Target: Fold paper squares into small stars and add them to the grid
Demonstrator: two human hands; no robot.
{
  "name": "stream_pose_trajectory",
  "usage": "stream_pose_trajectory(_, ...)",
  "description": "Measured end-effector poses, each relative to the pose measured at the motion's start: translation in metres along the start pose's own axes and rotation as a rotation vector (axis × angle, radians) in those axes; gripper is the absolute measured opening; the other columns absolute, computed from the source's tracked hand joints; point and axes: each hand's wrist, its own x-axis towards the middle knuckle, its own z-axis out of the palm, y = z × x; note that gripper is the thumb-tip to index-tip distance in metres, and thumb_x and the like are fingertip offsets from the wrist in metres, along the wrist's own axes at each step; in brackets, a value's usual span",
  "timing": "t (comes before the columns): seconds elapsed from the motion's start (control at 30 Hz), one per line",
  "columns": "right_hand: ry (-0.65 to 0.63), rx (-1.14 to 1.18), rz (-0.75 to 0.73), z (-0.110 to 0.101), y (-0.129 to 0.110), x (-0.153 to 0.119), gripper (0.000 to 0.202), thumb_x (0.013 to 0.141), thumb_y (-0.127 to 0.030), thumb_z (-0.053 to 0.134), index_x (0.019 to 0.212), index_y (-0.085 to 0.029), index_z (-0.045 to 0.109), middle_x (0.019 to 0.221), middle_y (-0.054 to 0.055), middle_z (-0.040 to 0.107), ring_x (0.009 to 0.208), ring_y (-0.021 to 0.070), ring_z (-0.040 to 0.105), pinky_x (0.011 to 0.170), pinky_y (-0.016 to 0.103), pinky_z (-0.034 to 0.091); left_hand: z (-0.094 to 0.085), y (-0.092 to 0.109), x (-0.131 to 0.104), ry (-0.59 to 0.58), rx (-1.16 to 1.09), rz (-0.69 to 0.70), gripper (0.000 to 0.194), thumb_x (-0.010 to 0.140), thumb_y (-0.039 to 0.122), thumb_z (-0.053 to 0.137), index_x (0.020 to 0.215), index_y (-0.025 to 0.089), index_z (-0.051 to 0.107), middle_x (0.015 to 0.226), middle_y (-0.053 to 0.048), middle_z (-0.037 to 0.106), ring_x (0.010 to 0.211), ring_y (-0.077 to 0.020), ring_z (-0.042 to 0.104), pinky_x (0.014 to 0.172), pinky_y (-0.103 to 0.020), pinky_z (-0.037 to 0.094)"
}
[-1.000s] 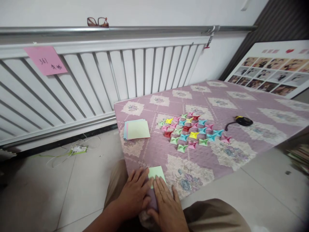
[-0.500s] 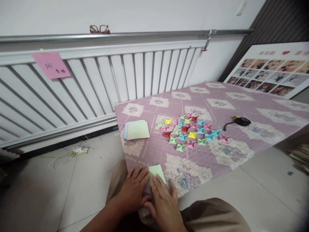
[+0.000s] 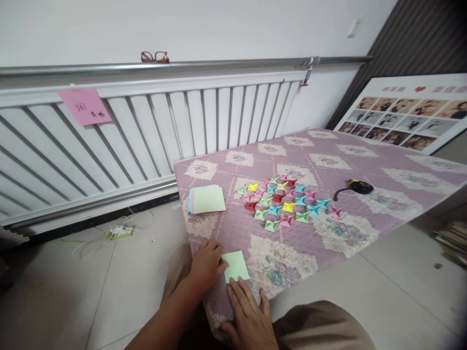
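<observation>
A light green paper square (image 3: 236,267) lies flat near the front corner of the table (image 3: 233,233). Against its left edge is my left hand (image 3: 207,265), with fingers bent and the thumb on the paper. My right hand (image 3: 250,308) rests with spread fingers at the paper's lower edge, fingertips touching it. Behind them sits a stack of coloured paper squares (image 3: 209,200), pale green on top. Rows of small folded paper shapes (image 3: 277,199) in green, pink, blue, yellow and red stand to the right.
A black object with a short cord (image 3: 361,187) lies farther right on the table. A white radiator (image 3: 219,114) runs behind it. A photo board (image 3: 404,114) leans at the back right. A power strip (image 3: 120,232) is on the floor at left.
My right hand has slid down toward me, uncovering more of the green square. My left hand's fingers have curled, and its thumb has moved up onto the paper. The view has shifted slightly.
</observation>
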Motion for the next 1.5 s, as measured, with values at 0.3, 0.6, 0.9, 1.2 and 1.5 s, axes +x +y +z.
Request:
stream_pose_trajectory(0.3,0.133,0.062,-0.024,-0.015,0.012,0.003,0.043,0.084,-0.026,0.054,0.126,-0.030,0.051,0.128,0.002,0.059,0.119,0.0260,0.051,0.102,0.053,0.028,-0.001,0.000,0.011,-0.021,-0.033,-0.050,0.008,0.080,0.025,0.058,0.085,0.020,0.061,0.087,-0.002,0.064,0.087,-0.0204,0.056,0.078,-0.031,0.039)
stream_pose_trajectory(0.6,0.266,0.178,0.153,-0.036,0.042,0.036,0.031,0.084,-0.027,0.056,0.115,-0.022,0.057,0.106,0.007,0.065,0.101,0.0242,0.058,0.092,0.044,0.038,0.013,0.011,-0.023,0.007,-0.031,-0.148,0.011,0.081,0.029,0.055,0.081,0.019,0.059,0.086,-0.004,0.063,0.086,-0.0225,0.055,0.077,-0.034,0.036)
stream_pose_trajectory(0.9,0.140,0.111,0.223,-0.033,0.047,0.054,0.040,0.080,-0.034,0.058,0.120,-0.026,0.057,0.133,0.008,0.052,0.125,0.0293,0.042,0.101,0.052,0.027,0.019,0.014,-0.013,0.037,-0.175,-0.196,0.025,0.080,0.030,0.057,0.104,0.025,0.061,0.102,-0.003,0.061,0.099,-0.0238,0.052,0.087,-0.037,0.033)
stream_pose_trajectory(1.2,0.164,0.123,0.213,-0.031,0.049,0.052,0.040,0.080,-0.035,0.060,0.118,-0.027,0.058,0.132,0.007,0.053,0.125,0.0295,0.043,0.101,0.053,0.028,0.022,0.026,0.005,0.043,-0.197,-0.203,0.018,0.077,0.029,0.059,0.094,0.027,0.064,0.101,-0.002,0.061,0.100,-0.0248,0.050,0.087,-0.042,0.030)
stream_pose_trajectory(1.5,0.187,0.145,0.200,-0.028,0.051,0.053,0.044,0.079,-0.036,0.062,0.121,-0.027,0.055,0.133,0.007,0.053,0.125,0.0302,0.044,0.100,0.055,0.028,0.027,0.023,0.004,0.096,-0.253,-0.185,0.015,0.078,0.022,0.057,0.092,0.026,0.063,0.098,0.000,0.062,0.099,-0.0227,0.051,0.087,-0.041,0.029)
